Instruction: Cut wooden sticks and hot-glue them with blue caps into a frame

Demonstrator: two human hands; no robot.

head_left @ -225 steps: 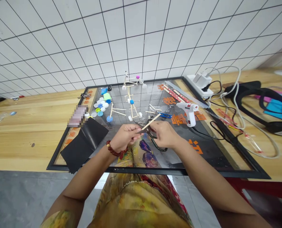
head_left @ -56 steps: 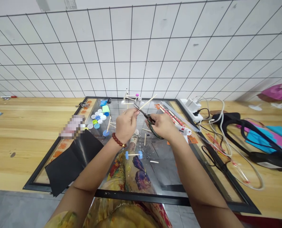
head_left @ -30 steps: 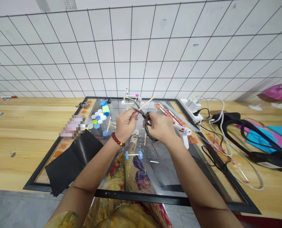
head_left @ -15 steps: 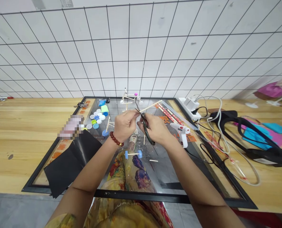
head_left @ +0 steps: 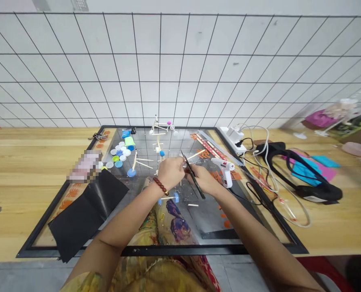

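Wall: white tiles [head_left: 180,69] are rising behind the work.

Table: a wooden table [head_left: 31,162] is carrying a black-framed glass sheet [head_left: 131,250], keeping caps [head_left: 119,154], a stick model [head_left: 160,127] and a glue gun [head_left: 225,172] within easy reach.

Left hand: the left hand [head_left: 171,173] is curling narrowly beside the scissors, forearm angling inward, a bracelet [head_left: 160,185] on its wrist.

Right hand: the right hand [head_left: 203,180] is closing around the scissors [head_left: 193,178], holding them between both hands, blades pointing up and away.

Stick: a stick [head_left: 196,154] is lying just beyond the hands, near the blades; whether the left hand is holding it, I cannot tell.
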